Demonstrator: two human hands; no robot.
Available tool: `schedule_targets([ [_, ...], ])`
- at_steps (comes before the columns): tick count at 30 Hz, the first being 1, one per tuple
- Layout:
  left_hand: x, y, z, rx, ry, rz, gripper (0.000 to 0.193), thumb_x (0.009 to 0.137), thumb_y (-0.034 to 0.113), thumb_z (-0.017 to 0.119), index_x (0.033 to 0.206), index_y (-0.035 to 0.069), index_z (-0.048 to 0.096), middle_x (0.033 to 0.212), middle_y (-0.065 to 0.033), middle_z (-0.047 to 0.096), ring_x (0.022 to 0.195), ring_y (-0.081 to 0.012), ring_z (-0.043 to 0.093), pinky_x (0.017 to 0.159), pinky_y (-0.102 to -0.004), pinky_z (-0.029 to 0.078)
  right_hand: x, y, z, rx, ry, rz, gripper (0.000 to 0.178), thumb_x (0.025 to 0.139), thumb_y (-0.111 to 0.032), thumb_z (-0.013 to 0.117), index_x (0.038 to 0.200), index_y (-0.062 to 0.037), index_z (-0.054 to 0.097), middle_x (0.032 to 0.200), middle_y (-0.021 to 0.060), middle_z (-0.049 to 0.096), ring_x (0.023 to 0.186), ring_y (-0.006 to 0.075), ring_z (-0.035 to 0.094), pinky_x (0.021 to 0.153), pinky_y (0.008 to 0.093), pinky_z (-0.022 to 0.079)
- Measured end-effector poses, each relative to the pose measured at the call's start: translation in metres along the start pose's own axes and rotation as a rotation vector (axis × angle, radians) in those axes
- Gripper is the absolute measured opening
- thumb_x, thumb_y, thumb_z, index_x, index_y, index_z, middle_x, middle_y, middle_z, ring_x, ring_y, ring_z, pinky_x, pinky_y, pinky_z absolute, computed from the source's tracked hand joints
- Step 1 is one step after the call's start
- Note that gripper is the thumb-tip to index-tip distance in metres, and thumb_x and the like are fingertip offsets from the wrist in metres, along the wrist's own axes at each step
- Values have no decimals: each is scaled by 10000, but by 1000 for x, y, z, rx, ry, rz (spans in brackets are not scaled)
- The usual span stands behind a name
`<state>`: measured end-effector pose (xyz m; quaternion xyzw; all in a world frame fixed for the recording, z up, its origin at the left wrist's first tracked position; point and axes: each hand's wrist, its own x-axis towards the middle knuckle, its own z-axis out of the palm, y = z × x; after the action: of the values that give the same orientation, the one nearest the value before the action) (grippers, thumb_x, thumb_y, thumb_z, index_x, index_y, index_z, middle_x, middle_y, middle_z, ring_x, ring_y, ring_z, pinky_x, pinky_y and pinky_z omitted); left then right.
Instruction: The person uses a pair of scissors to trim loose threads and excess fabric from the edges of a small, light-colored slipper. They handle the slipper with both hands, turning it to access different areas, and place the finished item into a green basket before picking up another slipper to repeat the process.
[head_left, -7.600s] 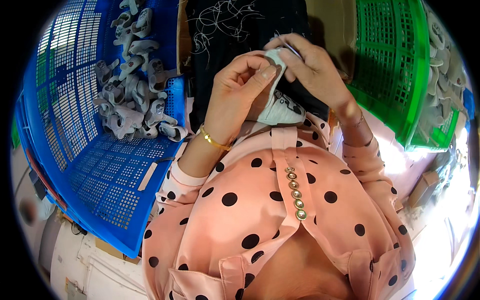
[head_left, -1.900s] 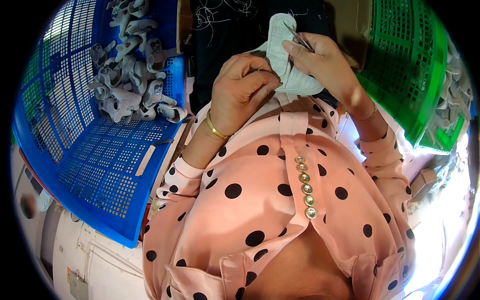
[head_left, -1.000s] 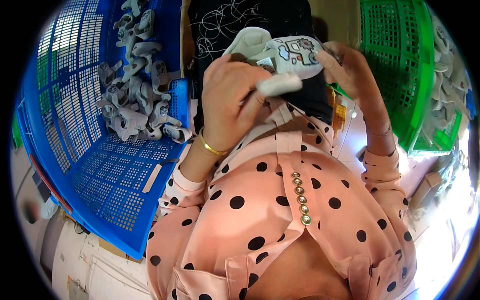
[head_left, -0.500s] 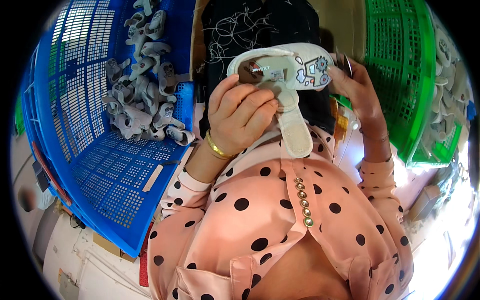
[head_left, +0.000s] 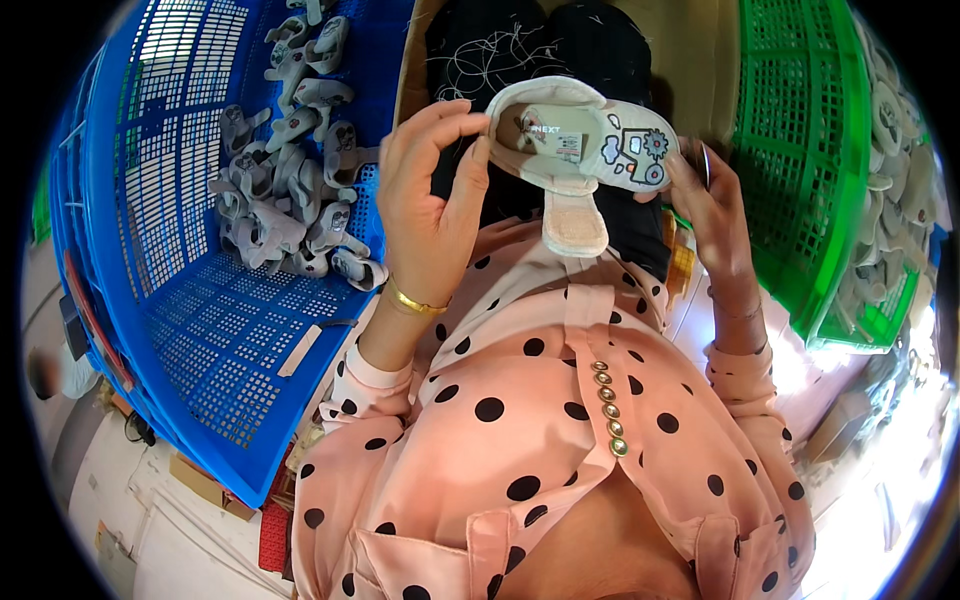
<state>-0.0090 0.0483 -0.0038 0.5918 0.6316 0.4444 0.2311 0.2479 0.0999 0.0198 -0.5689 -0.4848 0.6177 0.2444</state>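
Over our black-clad lap (head_left: 598, 50), our right hand (head_left: 712, 205) clamps a pale-grey fabric shoe (head_left: 598, 150) by its toe; our left hand (head_left: 430, 190) has fingers apart at its heel — one slip could let the slim metal tool (head_left: 706, 166) nick it.

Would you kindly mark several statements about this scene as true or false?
1. The right hand holds the shoe at its toe end. True.
2. The strap is fastened across the shoe. False: it sticks out, unfastened.
3. White threads lie on the black trousers. True.
4. The green basket is on the person's left. False: it is on the right.
5. The blue basket holds grey shoes. True.
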Motion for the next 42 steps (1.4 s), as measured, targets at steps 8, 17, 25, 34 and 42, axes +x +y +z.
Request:
schedule_targets([
  [8, 7, 14, 11, -883, -331, -584, 566, 922, 143, 650, 1362, -50, 351, 1204, -200, 580, 978, -259, 668, 788, -321, 581, -18, -8, 13, -47, 92, -169, 232, 988, -143, 567, 1095, 63, 576, 928, 58, 672, 840, 80, 606, 795, 219, 463],
  [17, 25, 2, -13, -651, -614, -600, 423, 897, -12, 519, 1318, -3, 473, 1038, -76, 647, 876, -121, 642, 758, -240, 534, -27, -6, 18, -432, 115, -285, 310, 873, -166, 695, 1121, -17, 582, 662, 66, 598, 569, 132, 532, 553, 270, 437],
  [25, 67, -16, 0, -217, -1256, -122, 366, 818, 20, 565, 1175, -38, 615, 883, -40, 671, 780, -74, 586, 734, -242, 508, 3, -25, 36, -874, 1, -414, 393, 763, -305, 728, 1047, -60, 612, 696, 114, 652, 661, 316, 651, 614, 368, 523],
  [34, 76, 1, 29, 437, -954, 510, 156, 752, 126, 673, 876, 32, 659, 677, -149, 646, 620, -285, 640, 642, -374, 512, 15, 14, 21, -723, -113, -97, 257, 830, -202, 554, 744, 37, 594, 654, 200, 614, 648, 383, 610, 615, 414, 493],
  [42, 23, -6, 51, 433, -618, 640, 201, 744, 239, 696, 940, 203, 721, 839, 36, 658, 978, -182, 565, 1005, -365, 411, 4, 49, 14, -599, -20, -240, 241, 859, -165, 543, 776, 58, 580, 650, 213, 597, 592, 312, 613, 585, 364, 480],
])
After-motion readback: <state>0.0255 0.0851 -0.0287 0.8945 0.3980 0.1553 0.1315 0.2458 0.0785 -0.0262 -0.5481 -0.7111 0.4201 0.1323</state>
